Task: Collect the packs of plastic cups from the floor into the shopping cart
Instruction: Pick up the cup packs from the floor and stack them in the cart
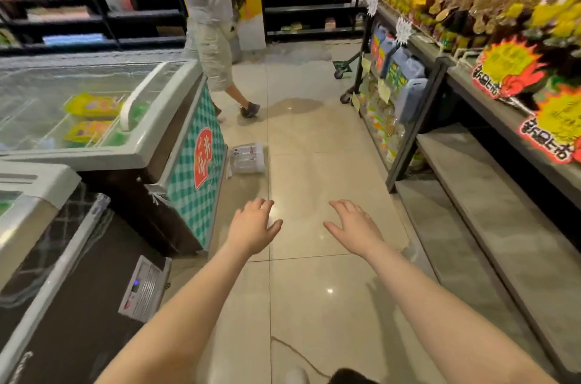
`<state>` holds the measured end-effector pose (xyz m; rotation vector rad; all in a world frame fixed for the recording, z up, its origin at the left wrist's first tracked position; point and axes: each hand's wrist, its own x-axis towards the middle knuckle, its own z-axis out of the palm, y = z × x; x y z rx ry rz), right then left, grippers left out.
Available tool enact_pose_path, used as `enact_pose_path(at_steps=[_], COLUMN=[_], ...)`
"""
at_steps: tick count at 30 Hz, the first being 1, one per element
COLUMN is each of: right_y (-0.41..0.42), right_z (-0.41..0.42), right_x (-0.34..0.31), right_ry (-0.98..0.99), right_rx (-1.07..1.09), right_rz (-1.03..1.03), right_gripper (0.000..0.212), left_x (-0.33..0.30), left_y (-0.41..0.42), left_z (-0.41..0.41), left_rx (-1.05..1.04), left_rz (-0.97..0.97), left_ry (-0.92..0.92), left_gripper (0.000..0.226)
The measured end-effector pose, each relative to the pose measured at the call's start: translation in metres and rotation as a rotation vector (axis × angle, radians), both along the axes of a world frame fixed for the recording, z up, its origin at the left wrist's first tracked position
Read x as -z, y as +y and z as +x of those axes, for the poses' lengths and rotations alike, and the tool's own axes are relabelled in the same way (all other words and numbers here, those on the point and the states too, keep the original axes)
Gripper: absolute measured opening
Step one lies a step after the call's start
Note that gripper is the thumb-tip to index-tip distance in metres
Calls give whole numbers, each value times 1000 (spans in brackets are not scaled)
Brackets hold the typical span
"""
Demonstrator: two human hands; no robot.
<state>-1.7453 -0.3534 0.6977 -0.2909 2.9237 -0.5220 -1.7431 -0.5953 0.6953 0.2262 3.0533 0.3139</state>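
Note:
A clear pack of plastic cups [247,158] lies on the tiled floor beside the corner of the checked freezer. Both my arms reach forward over the aisle, short of the pack. My left hand [253,228] is palm down with fingers spread and holds nothing. My right hand [353,224] is the same, spread and empty, to the right of the left one. Far up the aisle only the wheels and lower frame of a shopping cart [344,69] show past the end of the right shelf.
Chest freezers [132,147] with glass lids line the left side. A shelf rack [418,119] full of goods and a low grey ledge [490,226] run along the right. A person [210,22] in grey walks ahead, near the far freezer end.

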Motion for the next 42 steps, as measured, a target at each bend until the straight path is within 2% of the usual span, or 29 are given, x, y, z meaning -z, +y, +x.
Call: enact_pose_path(at_steps=[8,23,36,42], right_y=[-19,-53,-129,-164], right_z=[-135,-459,-677,-768], right_x=[27,54,127,166], right_ry=[-68,-195,-326,-422], right_rx=[-21,-152,-124,-165], right_rz=[16,2,37,45], right_gripper=[56,57,57,60], left_x=[29,50,129,167], left_y=[-28,-65,-153,-199], left_z=[-122,-386,-619,-707], left_rx=[-40,-249,-250,-367], left_rz=[19,28,21,61], left_ry=[-81,-197,-328,-367], left_gripper=[56,57,56,54])
